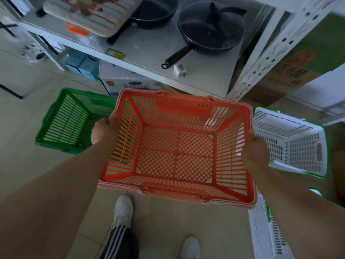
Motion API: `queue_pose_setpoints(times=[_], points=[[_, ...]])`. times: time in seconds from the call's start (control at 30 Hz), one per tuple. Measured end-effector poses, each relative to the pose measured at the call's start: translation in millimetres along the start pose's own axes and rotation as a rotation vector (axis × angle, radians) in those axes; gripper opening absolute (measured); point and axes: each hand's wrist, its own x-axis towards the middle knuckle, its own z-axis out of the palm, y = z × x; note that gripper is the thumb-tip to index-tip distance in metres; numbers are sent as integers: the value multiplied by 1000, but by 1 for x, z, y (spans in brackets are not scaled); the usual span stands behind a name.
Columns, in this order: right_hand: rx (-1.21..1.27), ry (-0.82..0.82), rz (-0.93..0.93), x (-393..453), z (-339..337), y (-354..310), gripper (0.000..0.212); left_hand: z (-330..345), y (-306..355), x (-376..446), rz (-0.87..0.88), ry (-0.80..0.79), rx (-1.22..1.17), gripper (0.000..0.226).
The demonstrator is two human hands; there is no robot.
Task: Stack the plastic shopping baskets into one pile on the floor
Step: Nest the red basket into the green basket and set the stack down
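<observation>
While held aloft by left hand (101, 132) and right hand (254, 152), each grip clamped on the red slatted plastic basket (177, 146) rim: risk of jamming askew if lowered tilted into the green slatted plastic basket (67, 120).

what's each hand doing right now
Left hand: closed on the red basket at its left rim.
Right hand: closed on its right rim.

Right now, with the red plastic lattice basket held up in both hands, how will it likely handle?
The red plastic lattice basket is probably light: empty, mostly open slots. Likely fairly stiff, as it keeps its shape gripped only at the side rims by the left hand and right hand.
</observation>
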Motion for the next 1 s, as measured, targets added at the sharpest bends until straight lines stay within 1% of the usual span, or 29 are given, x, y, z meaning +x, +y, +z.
queue_pose_setpoints(times=[0.1, 0.2, 0.3, 0.37, 0.43, 0.5, 0.57, 0.63, 0.7, 0.87, 0.93, 1.0], points=[[16, -6, -37, -15, 6, -26, 75, -22, -18, 16, -42, -19, -122, 63], [-10, 2, -57, -31, 11, -63, 72, -47, -27, 33, -56, 23, -204, 56], [-52, 37, -124, -45, 8, -105, 72, -77, -29, 58, -62, 50, -236, 60], [-64, 16, -203, -55, 1, -136, 66, -99, -30, 80, -70, 56, -256, 60], [-53, -22, -242, -63, -5, -169, 58, -122, -28, 102, -74, 83, -298, 60], [-93, 3, -253, -68, -6, -202, 60, -143, -25, 123, -52, 101, -313, 61], [-135, -4, -288, -72, 3, -230, 61, -162, -24, 145, -49, 111, -338, 61], [-199, -54, -377, -80, 18, -251, 61, -179, -25, 167, -59, 122, -367, 59], [-244, -76, -421, -88, 37, -267, 53, -192, -30, 190, -64, 126, -384, 55], [-177, -154, -267, -105, 94, -302, 39, -214, -47, 243, -112, 112, -359, 55], [-171, -176, -248, -110, 121, -310, 39, -218, -59, 262, -121, 125, -333, 56], [-147, -193, -231, -115, 144, -314, 43, -218, -70, 281, -133, 110, -323, 62]])
